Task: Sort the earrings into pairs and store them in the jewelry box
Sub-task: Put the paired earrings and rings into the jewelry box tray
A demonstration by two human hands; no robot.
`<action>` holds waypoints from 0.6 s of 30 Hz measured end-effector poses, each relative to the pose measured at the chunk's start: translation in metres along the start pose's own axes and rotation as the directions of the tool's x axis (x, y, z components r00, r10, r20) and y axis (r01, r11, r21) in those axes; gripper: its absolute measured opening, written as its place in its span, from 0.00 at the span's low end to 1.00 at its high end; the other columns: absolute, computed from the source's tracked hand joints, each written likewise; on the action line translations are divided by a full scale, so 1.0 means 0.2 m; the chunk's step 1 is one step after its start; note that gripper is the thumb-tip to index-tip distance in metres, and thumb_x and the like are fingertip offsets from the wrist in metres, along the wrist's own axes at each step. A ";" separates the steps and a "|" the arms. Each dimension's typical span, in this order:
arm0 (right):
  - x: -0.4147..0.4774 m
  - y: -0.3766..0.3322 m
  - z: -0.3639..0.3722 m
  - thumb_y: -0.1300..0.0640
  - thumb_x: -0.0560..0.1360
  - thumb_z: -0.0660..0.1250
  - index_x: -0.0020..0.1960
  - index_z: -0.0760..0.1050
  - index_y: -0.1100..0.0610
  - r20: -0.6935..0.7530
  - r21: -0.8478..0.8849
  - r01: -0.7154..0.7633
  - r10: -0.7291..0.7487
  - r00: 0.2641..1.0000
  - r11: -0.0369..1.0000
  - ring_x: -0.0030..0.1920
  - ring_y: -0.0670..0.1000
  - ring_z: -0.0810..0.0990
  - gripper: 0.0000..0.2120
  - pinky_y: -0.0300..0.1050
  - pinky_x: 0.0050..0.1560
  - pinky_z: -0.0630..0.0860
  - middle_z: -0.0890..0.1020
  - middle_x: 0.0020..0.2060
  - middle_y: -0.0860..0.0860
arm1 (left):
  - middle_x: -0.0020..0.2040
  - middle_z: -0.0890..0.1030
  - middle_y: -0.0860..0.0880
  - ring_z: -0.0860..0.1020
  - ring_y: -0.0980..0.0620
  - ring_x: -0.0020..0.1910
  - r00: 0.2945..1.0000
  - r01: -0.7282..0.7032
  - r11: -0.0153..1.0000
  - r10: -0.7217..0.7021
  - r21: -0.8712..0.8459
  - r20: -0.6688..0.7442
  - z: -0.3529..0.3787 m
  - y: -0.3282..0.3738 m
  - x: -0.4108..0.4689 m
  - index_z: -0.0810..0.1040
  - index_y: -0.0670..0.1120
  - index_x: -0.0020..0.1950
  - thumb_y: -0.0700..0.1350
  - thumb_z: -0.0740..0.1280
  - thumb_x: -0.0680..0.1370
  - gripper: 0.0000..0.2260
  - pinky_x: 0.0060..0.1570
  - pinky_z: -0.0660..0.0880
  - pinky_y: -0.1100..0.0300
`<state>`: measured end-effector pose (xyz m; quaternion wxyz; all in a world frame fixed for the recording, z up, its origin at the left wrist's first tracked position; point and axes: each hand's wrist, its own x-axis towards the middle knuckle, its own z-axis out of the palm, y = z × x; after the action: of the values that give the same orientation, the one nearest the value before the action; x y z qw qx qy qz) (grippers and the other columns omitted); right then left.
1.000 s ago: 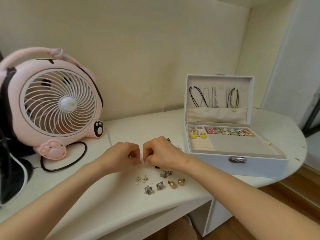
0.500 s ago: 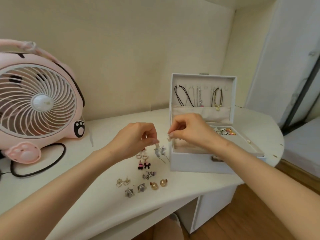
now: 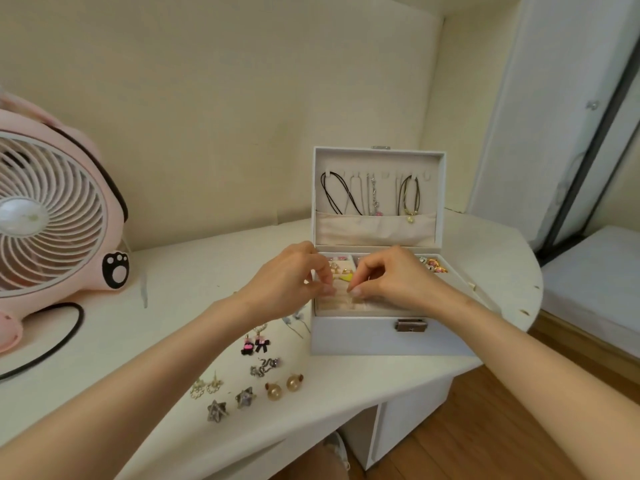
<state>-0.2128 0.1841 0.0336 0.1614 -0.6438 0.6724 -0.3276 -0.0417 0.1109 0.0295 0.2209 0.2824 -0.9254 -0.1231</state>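
Earrings [image 3: 246, 397] lie in pairs on the white table [image 3: 166, 292], close to its near edge: two grey stars [image 3: 217, 410], two gold balls [image 3: 284, 387] to their right, and two flower ones [image 3: 205, 388]. A bit farther lie a silver twisty pair [image 3: 265, 367] and a pink and black bow pair [image 3: 255, 345]. Just right of these stands the jewelry box [image 3: 363, 337] with its lid up. Both hands are over its near left part. The left hand [image 3: 287, 282] and the right hand [image 3: 394, 278] each press thumb and finger tight together; I cannot tell if an earring is pinched there. Small gold bits [image 3: 337, 268] sit just past the fingers. Necklaces [image 3: 341, 195] hang inside the lid. A pink fan [image 3: 52, 216] stands far left
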 end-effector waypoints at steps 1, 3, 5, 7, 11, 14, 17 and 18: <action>0.01 0.01 0.00 0.62 0.67 0.75 0.37 0.83 0.55 0.002 -0.001 -0.003 0.003 1.000 1.000 0.35 0.39 0.77 0.03 0.35 0.41 0.73 0.83 0.33 0.47 | 0.48 0.72 0.51 0.72 0.54 0.47 1.000 0.005 1.000 -0.005 0.013 0.000 0.01 0.00 0.01 0.78 0.48 0.44 0.46 0.68 0.75 0.03 0.49 0.72 0.56; 0.02 0.01 0.01 0.61 0.67 0.75 0.38 0.83 0.55 -0.002 -0.012 -0.009 0.009 1.000 1.000 0.37 0.42 0.77 0.02 0.38 0.43 0.73 0.83 0.35 0.48 | 0.49 0.73 0.51 0.70 0.54 0.47 1.000 0.016 0.998 -0.016 0.055 0.000 0.02 0.00 0.04 0.78 0.48 0.44 0.47 0.68 0.75 0.03 0.48 0.71 0.57; 0.04 0.02 0.01 0.60 0.67 0.75 0.39 0.83 0.55 -0.006 -0.016 -0.020 0.020 1.000 1.000 0.37 0.41 0.77 0.02 0.36 0.42 0.73 0.83 0.34 0.47 | 0.49 0.72 0.51 0.68 0.55 0.47 1.000 0.024 0.995 -0.024 0.100 0.005 0.03 -0.01 0.07 0.78 0.48 0.45 0.47 0.68 0.75 0.03 0.46 0.69 0.59; 0.06 0.02 0.02 0.60 0.67 0.75 0.39 0.83 0.55 -0.005 -0.015 -0.036 0.036 0.999 0.999 0.35 0.39 0.76 0.02 0.30 0.38 0.71 0.82 0.33 0.45 | 0.49 0.71 0.51 0.69 0.54 0.49 1.000 0.026 0.989 -0.029 0.144 0.013 0.04 -0.01 0.09 0.78 0.48 0.47 0.47 0.67 0.76 0.03 0.45 0.67 0.60; 0.09 0.03 0.03 0.60 0.68 0.74 0.40 0.83 0.54 0.004 -0.028 -0.065 0.066 0.998 0.997 0.32 0.38 0.74 0.02 0.26 0.32 0.66 0.80 0.32 0.44 | 0.48 0.68 0.52 0.70 0.50 0.54 0.997 0.038 0.983 -0.051 0.180 0.064 0.05 -0.01 0.13 0.78 0.48 0.48 0.45 0.65 0.76 0.03 0.47 0.68 0.58; 0.11 0.03 0.03 0.60 0.67 0.74 0.40 0.84 0.54 0.022 -0.039 -0.078 0.079 0.997 0.996 0.33 0.38 0.73 0.03 0.29 0.33 0.66 0.79 0.31 0.44 | 0.50 0.69 0.50 0.69 0.49 0.57 0.989 0.048 0.977 -0.076 0.207 0.128 0.04 0.00 0.15 0.78 0.46 0.49 0.42 0.64 0.76 0.04 0.50 0.68 0.57; 0.13 0.02 0.04 0.62 0.67 0.74 0.37 0.83 0.52 0.040 -0.033 -0.101 0.102 0.994 0.994 0.38 0.41 0.75 0.06 0.35 0.38 0.69 0.79 0.32 0.44 | 0.53 0.70 0.47 0.68 0.47 0.58 0.974 0.065 0.973 -0.110 0.221 0.196 0.03 0.02 0.19 0.79 0.45 0.48 0.40 0.63 0.75 0.06 0.53 0.68 0.55; 0.14 0.02 0.03 0.63 0.67 0.74 0.35 0.82 0.51 0.048 -0.037 -0.111 0.112 0.993 0.993 0.40 0.43 0.75 0.08 0.37 0.41 0.70 0.79 0.33 0.44 | 0.51 0.69 0.47 0.68 0.47 0.59 0.969 0.069 0.971 -0.120 0.228 0.218 0.02 0.03 0.20 0.79 0.45 0.48 0.39 0.63 0.75 0.06 0.53 0.68 0.55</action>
<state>-0.2146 0.1552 0.0317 0.1853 -0.6160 0.7085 -0.2903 -0.0757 0.0923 0.0412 0.0737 0.3329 -0.9380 -0.0627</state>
